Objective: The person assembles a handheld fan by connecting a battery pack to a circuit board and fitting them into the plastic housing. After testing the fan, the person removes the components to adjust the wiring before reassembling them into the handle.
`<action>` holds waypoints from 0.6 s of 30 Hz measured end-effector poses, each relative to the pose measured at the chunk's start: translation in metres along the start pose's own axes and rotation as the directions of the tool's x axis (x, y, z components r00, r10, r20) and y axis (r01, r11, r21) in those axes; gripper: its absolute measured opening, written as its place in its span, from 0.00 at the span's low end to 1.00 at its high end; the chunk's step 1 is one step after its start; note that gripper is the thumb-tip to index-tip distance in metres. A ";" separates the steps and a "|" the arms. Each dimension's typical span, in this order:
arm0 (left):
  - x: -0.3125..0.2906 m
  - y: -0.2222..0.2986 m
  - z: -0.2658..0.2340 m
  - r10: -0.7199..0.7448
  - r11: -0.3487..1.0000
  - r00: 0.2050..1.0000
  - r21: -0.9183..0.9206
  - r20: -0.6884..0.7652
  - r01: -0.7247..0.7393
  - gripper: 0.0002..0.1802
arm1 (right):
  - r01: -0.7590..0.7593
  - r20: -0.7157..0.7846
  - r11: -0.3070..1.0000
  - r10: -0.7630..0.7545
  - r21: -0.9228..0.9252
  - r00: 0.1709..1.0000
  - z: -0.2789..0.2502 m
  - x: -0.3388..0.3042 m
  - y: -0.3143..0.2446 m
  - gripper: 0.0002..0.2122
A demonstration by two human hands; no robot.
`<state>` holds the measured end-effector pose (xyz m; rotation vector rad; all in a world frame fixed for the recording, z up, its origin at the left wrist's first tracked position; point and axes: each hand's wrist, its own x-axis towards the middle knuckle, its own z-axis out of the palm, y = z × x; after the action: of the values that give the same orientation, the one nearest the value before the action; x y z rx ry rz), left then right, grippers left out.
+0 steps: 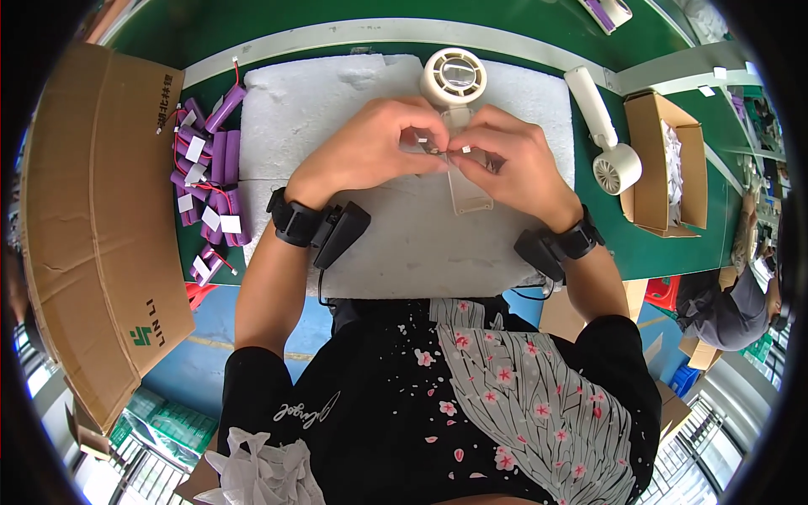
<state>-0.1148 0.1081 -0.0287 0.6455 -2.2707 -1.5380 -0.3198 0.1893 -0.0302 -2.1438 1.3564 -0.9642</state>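
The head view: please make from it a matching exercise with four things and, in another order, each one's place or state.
Things
1. purple cylinders
2. small cardboard box
3. fan with its head at the far end
4. fan with its head at the near end

Places or states
A. between foam pad and small cardboard box
B. partly hidden by left hand and right hand
C. heaped left of the foam pad
D. open, white pieces inside

Right pairs: 1-C; 2-D; 3-B; 4-A
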 end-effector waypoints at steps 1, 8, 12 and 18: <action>-0.001 0.000 0.000 0.007 1.000 1.000 -0.001 -0.008 -0.007 0.10 | 0.003 0.008 1.000 -0.003 -0.011 1.000 0.001 -0.001 0.001 0.07; 0.001 0.010 -0.002 -0.092 0.995 0.996 0.045 0.002 0.092 0.09 | 0.039 0.049 0.999 -0.038 -0.023 0.998 0.000 0.000 0.003 0.06; -0.004 0.006 -0.004 -0.126 0.992 0.992 0.004 0.023 0.126 0.09 | -0.001 0.077 1.000 0.003 -0.027 0.997 -0.001 0.001 0.001 0.05; -0.006 -0.004 -0.005 -0.025 1.000 0.998 -0.015 -0.050 0.025 0.10 | -0.014 0.083 1.000 0.016 -0.016 0.996 -0.001 0.002 0.000 0.05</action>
<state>-0.1067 0.1060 -0.0307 0.7031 -2.2204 -1.5311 -0.3202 0.1879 -0.0289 -2.1572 1.3424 -0.8517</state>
